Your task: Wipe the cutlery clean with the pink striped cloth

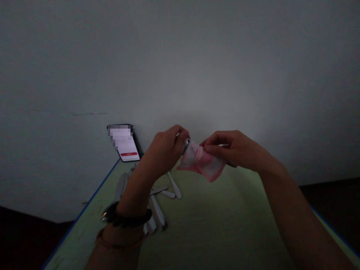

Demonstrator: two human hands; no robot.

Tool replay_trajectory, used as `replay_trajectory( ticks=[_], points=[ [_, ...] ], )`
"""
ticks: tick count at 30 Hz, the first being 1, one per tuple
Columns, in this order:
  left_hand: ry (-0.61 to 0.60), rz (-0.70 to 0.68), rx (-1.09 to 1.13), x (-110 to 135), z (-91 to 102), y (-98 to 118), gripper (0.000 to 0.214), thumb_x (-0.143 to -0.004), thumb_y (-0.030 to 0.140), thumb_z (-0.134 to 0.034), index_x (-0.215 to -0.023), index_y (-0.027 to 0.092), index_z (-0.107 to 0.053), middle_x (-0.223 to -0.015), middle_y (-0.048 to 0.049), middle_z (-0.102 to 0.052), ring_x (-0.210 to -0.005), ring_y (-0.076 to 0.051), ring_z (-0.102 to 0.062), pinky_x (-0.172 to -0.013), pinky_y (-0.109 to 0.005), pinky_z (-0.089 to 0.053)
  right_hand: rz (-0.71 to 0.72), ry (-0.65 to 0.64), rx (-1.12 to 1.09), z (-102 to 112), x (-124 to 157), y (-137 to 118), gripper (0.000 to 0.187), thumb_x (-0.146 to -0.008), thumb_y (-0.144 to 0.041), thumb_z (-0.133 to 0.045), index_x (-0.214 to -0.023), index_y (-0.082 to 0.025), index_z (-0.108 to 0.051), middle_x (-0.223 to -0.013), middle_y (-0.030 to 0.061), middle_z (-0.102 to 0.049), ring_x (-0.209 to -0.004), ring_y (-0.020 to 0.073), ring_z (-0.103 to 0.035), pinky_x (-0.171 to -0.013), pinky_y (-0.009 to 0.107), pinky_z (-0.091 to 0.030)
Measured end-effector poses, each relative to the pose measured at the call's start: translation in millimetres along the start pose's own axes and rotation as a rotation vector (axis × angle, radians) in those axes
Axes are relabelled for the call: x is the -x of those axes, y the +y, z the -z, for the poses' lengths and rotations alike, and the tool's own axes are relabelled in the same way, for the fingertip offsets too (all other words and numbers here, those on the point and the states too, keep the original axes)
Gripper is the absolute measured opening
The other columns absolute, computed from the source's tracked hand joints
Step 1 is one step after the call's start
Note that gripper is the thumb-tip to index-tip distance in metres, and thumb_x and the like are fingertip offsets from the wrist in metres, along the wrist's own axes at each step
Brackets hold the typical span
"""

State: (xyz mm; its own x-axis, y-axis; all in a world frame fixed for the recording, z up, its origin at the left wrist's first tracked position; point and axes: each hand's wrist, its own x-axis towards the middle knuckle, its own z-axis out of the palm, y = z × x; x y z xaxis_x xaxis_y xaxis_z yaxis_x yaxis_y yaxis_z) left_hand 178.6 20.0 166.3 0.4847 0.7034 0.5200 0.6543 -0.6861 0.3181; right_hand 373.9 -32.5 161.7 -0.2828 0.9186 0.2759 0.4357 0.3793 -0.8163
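Note:
My left hand (170, 148) is closed on a small shiny metal piece (186, 142) with a dark spot at its end; most of it is hidden by the fingers and a cloth, so its kind is unclear. Against it lies a pink and white cloth (206, 163), bunched in the middle with its corners hanging down. The thumb and fingers of my right hand (229, 148) pinch this cloth from the right side. Both hands are raised over the far part of the table, close together.
Several metal utensils (159, 213) with pale handles lie on the greenish, blue-edged table (213, 228), partly behind my left forearm. A lit phone (128, 146) leans on the wall (180, 67) at the back left. The light is dim.

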Motion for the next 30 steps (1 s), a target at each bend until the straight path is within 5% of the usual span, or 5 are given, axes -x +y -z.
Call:
replay_trajectory(
  ticks=[5,11,15,24,30],
  points=[
    [0.026,0.0,0.011,-1,3.7,6,0.028,-0.09,0.027,-0.035,-0.086,0.015,-0.06,-0.072,-0.0022,-0.064,-0.056,-0.012,-0.055,-0.051,-0.022,-0.036,0.009,0.043,-0.022,-5,-4,0,0.029,-0.073,-0.04,-0.062,-0.089,-0.016,-0.058,-0.086,0.0044,-0.063,-0.076,0.0129,-0.058,-0.061,0.023,-0.044],
    [0.069,-0.012,0.046,1,2.1,12,0.026,-0.09,0.027,-0.037,-0.086,0.016,-0.06,-0.072,-0.0015,-0.065,-0.055,-0.011,-0.055,-0.051,-0.022,-0.036,-0.052,-0.228,0.21,-5,-2,-3,0.044,-0.084,-0.053,-0.039,-0.075,-0.014,-0.056,-0.061,-0.0006,-0.05,-0.052,0.0078,-0.041,-0.046,0.021,-0.029],
    [0.079,-0.045,0.065,2,-2.4,18,0.025,-0.091,0.027,-0.037,-0.087,0.016,-0.059,-0.073,-0.0013,-0.065,-0.06,-0.012,-0.057,-0.054,-0.022,-0.037,-0.042,-0.22,0.289,-8,-2,-4,0.048,-0.084,-0.056,-0.037,-0.07,-0.014,-0.053,-0.059,-0.0014,-0.046,-0.052,0.0072,-0.037,-0.046,0.021,-0.024],
    [-0.099,-0.082,-0.012,1,-15.0,12,0.027,-0.092,0.029,-0.034,-0.088,0.017,-0.057,-0.073,-0.0026,-0.066,-0.062,-0.015,-0.059,-0.056,-0.024,-0.038,-0.1,-0.263,0.493,-16,-3,0,0.049,-0.085,-0.055,-0.034,-0.068,-0.014,-0.056,-0.057,0.0023,-0.053,-0.05,0.0092,-0.042,-0.048,0.024,-0.024],
    [0.0,0.006,-0.032,-1,-18.8,7,0.029,-0.091,0.028,-0.032,-0.09,0.017,-0.059,-0.079,-0.0052,-0.067,-0.067,-0.017,-0.06,-0.06,-0.026,-0.039,-0.077,0.107,0.598,-20,-3,0,0.044,-0.081,-0.056,-0.046,-0.097,-0.016,-0.056,-0.086,0.0087,-0.061,-0.071,0.0155,-0.052,-0.059,0.025,-0.032]
  ],
)
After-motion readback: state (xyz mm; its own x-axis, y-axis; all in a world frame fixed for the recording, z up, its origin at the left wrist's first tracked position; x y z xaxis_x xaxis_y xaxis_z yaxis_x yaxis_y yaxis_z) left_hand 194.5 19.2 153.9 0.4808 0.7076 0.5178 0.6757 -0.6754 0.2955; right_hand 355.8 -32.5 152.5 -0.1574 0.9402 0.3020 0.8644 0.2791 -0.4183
